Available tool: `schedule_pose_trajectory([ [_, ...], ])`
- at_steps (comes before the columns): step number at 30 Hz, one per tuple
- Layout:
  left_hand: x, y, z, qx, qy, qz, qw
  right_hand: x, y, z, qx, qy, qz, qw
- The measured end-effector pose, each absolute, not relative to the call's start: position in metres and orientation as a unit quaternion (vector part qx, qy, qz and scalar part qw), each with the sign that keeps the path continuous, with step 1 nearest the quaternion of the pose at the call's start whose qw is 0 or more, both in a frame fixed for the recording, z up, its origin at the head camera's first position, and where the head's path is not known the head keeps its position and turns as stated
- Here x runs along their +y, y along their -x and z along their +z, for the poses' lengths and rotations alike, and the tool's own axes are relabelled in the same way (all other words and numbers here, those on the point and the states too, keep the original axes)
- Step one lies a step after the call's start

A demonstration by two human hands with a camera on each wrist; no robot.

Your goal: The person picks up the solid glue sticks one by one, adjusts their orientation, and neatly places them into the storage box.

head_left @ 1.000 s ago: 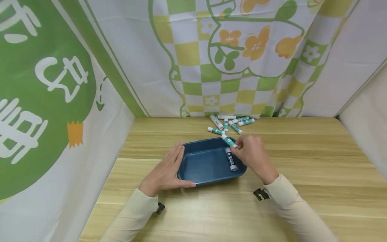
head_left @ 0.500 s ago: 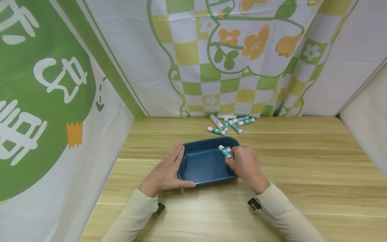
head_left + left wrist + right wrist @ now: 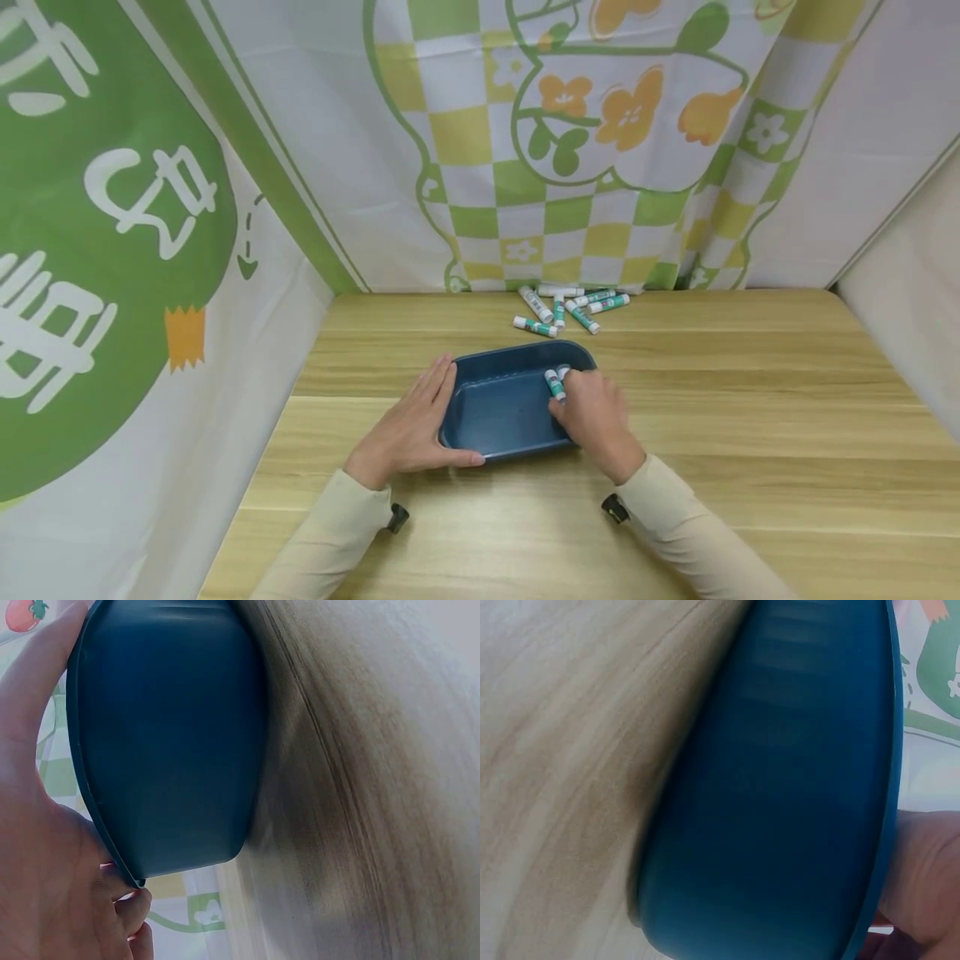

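Observation:
A dark blue tray [image 3: 487,417] stands on the wooden table. My left hand [image 3: 405,425] rests against its left end, fingers fairly straight along the far-left side and thumb on the near rim. Inside the tray's right end, my right hand [image 3: 597,421] pinches a green-and-white glue stick [image 3: 554,384]. Another glue stick [image 3: 564,372] lies beside it, mostly hidden by the hand. The left wrist view gives the tray's outer wall [image 3: 172,750] with the left hand at the rim. In the right wrist view, the tray wall hides the right fingertips.
Several glue sticks [image 3: 581,317] lie loosely heaped behind the tray, near the table's back edge. One of them [image 3: 535,326] lies closest to the tray's far rim. A patterned curtain [image 3: 570,208] hangs behind the wooden table [image 3: 750,417].
My right hand has carried the glue stick from above the far-right rim down into the tray, beside the stick lying there. My left hand has stayed in place.

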State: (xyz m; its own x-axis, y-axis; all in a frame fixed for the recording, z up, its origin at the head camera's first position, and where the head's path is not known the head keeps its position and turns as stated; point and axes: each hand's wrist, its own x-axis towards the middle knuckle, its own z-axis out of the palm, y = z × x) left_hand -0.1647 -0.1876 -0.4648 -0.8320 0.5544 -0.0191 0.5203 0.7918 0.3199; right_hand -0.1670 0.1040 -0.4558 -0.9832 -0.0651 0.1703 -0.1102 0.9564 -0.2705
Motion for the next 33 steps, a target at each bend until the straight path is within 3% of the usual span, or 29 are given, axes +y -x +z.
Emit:
schedule_pose_trajectory([
  [13,-0.187,0.164,-0.464,0.945,-0.282,0.154,0.058,0.109,0.167,-0.450,-0.981,-0.065,0.162,0.084],
  [27,-0.188,0.163,-0.462,0.945,-0.281,0.157,0.061,0.151,0.185,-0.420,-0.951,-0.081,0.261,0.145],
  [33,-0.188,0.163,-0.462,0.942,-0.289,0.160,0.058,0.172,0.198,-0.417,-0.949,-0.086,0.267,0.146],
])
